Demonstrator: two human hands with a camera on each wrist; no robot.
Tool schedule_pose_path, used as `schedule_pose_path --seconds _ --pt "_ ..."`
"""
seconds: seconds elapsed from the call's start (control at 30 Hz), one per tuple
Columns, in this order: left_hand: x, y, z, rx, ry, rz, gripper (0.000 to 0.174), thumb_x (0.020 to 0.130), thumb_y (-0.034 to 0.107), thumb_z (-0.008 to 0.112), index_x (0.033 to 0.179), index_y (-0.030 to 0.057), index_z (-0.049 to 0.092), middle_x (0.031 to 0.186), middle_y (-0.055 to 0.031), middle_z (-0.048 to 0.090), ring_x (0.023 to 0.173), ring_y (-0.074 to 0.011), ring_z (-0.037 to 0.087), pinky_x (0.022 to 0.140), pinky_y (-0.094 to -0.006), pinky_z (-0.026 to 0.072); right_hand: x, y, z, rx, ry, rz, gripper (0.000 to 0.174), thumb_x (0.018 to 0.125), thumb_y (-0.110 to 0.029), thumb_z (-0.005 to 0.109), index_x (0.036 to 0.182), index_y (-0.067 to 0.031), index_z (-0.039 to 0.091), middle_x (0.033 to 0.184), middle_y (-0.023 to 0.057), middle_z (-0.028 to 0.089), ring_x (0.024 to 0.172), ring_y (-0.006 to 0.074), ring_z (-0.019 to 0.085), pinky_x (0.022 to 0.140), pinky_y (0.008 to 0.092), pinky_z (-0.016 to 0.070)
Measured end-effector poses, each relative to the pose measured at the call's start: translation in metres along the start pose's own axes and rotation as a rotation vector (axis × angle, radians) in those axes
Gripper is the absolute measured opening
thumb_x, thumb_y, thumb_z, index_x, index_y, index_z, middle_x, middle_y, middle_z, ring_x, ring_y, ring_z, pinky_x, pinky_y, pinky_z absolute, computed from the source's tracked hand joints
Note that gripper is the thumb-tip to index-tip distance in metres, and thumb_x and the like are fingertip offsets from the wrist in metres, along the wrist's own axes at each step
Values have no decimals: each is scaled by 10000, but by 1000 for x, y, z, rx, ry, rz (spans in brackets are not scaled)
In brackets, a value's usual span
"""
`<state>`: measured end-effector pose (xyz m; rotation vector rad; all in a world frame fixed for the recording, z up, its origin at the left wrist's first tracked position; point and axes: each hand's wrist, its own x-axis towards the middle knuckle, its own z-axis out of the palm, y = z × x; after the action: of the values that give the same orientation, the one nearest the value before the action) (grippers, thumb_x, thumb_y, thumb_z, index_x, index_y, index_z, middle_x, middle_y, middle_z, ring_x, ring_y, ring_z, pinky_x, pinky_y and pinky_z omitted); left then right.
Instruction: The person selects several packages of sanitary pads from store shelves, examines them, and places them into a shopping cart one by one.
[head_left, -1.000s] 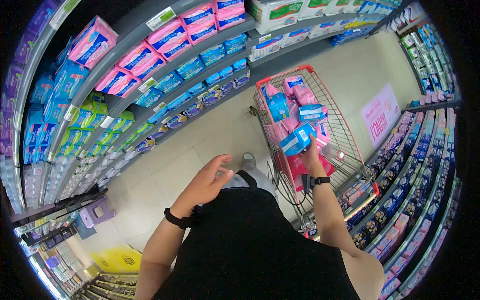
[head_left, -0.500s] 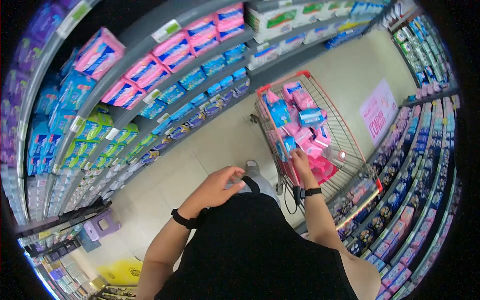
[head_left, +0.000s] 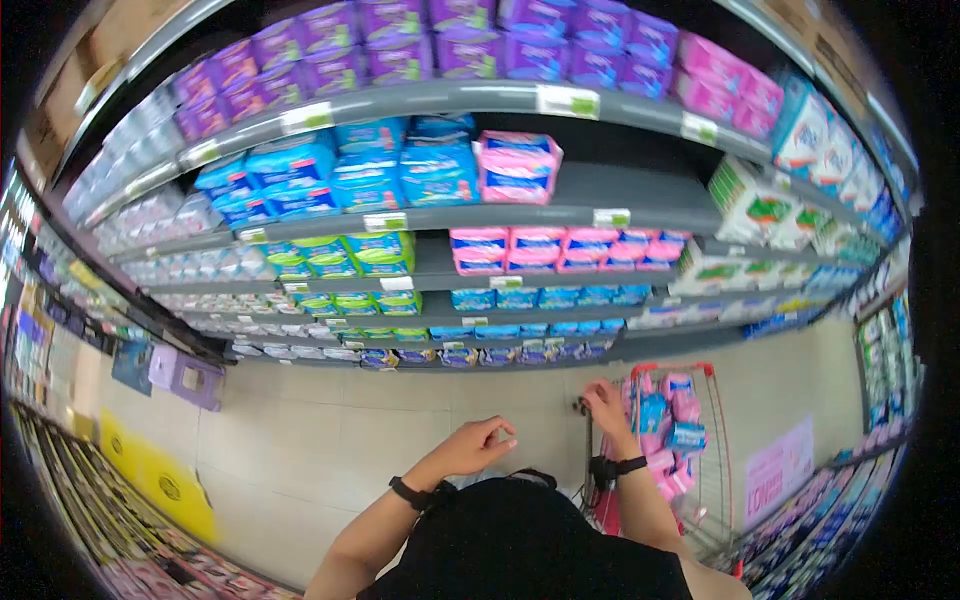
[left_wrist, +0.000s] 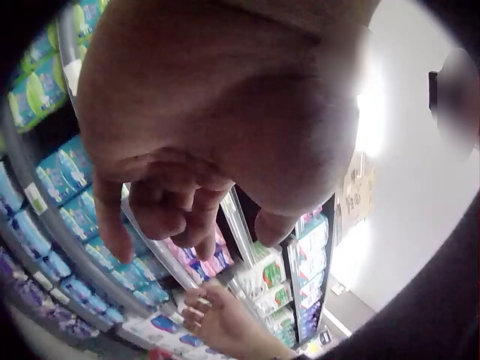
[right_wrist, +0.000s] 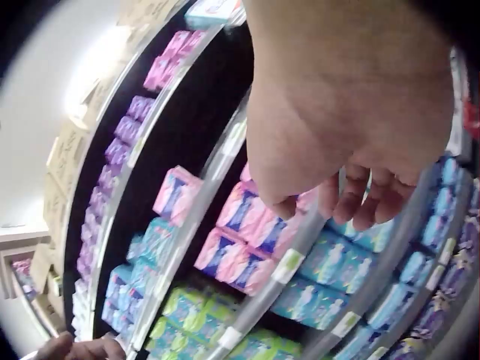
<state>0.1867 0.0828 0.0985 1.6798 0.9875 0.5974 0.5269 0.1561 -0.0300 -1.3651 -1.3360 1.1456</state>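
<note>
My left hand (head_left: 478, 447) hangs in front of my body with loosely curled fingers and holds nothing. In the left wrist view its palm and fingers show empty. The right hand (head_left: 605, 408) is raised beside the shopping cart (head_left: 712, 370), also with nothing in it; the right wrist view shows its fingers (right_wrist: 352, 199) bent loosely, overlapping the shelves. Inside the cart lie several pink pad packs (head_left: 678, 385) and a blue pad pack (head_left: 688, 437). Facing me, a row of pink packs (head_left: 560, 250) sits on a middle shelf, and a pink stack (head_left: 518, 168) stands one shelf above.
Tall shelving curves across the front, with purple packs (head_left: 470, 55) up high and blue packs (head_left: 365, 180) below them. A purple step stool (head_left: 188, 375) stands on the floor at left. More shelves (head_left: 850, 500) run along the right, near a pink floor sign (head_left: 780, 470).
My right hand has let go of a blue pack inside the cart and lifted out empty. The view has swung left and up to face the shelves. The left hand stays loosely curled.
</note>
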Motion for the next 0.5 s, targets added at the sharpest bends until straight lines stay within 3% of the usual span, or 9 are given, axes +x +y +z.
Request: schedule_pose_path --seconds 0.17,0.27,0.37,0.5 --pt "-58 -31 -38 -52 224 -71 273 947 271 640 1133 74 606 640 -25 511 590 -126 482 557 -306 389 75 -155 103 -218 -227 -264 159 883 -124 677 1019 -64 620 974 32 642 923 136 602 766 288 490" --pt "-95 -49 -57 -69 347 -79 277 948 274 643 1130 68 612 639 -23 508 591 -118 476 552 -303 384 109 -229 155 -287 -270 -532 211 850 -118 704 1030 -56 612 1048 80 637 981 221 613 833 335 484" --pt "-127 -62 -70 -108 465 -129 288 950 293 644 1122 64 618 629 -20 502 582 -111 466 542 -303 375 142 -282 199 -546 -162 -941 305 808 -134 727 1072 -39 608 1149 128 620 1092 312 580 926 415 455" --pt "-162 -65 -82 -87 527 -245 314 947 329 647 1110 61 622 605 -21 499 561 -110 456 530 -307 369 143 -355 262 -679 -144 -1161 491 766 -175 750 1193 -19 565 1296 157 562 1237 381 491 1036 474 387"
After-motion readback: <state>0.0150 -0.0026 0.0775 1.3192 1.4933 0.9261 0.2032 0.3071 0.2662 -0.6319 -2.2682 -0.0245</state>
